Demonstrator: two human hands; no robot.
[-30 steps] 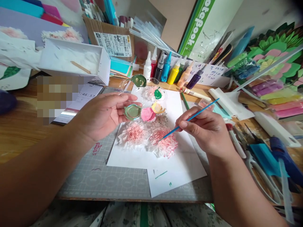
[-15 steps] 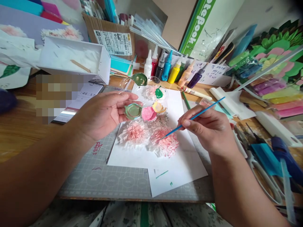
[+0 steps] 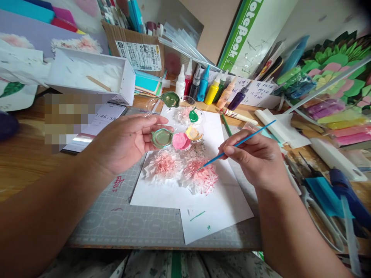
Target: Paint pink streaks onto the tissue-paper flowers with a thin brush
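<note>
A clear paint palette [image 3: 181, 141] with green, pink and yellowish paint wells is held at its left edge by my left hand [image 3: 130, 139]. My right hand [image 3: 249, 154] pinches a thin blue paintbrush [image 3: 240, 142], its tip down at a pink and white ruffled paper flower [image 3: 200, 175]. Left of that flower lies a similar one [image 3: 164, 166]. Both rest on white paper [image 3: 226, 193]. Another pink flower shows partly through the palette.
Several paint bottles [image 3: 203, 85] stand behind the palette. A white box [image 3: 89, 75] and a phone [image 3: 100, 119] are at the left. Scissors [image 3: 321, 220] and a blue glue gun [image 3: 344, 193] lie at the right. A grey cutting mat [image 3: 116, 224] lies beneath the paper.
The view has shifted very slightly. Both hands keep their grips, and the brush tip stays at the right flower with little visible movement.
</note>
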